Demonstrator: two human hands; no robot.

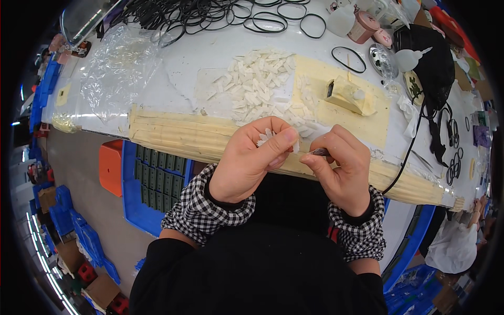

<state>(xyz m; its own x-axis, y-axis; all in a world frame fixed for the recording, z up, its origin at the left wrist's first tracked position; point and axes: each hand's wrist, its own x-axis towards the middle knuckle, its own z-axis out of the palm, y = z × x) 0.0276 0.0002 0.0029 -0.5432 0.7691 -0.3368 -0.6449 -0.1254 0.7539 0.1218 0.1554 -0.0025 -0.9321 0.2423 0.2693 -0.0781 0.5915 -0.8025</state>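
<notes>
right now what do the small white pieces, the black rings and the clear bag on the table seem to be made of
White pieces: probably moulded plastic, matte and slightly translucent, all similar small shapes.
Black rings: likely rubber, dull black thin loops lying limp and overlapping.
Clear bag: thin plastic film, crinkled with glossy glints.
The left hand pinches a few white pieces.

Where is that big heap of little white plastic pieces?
The pile of white pieces lies mid-table, just beyond both hands, left of the small cream block and below the black rubber rings.
</notes>
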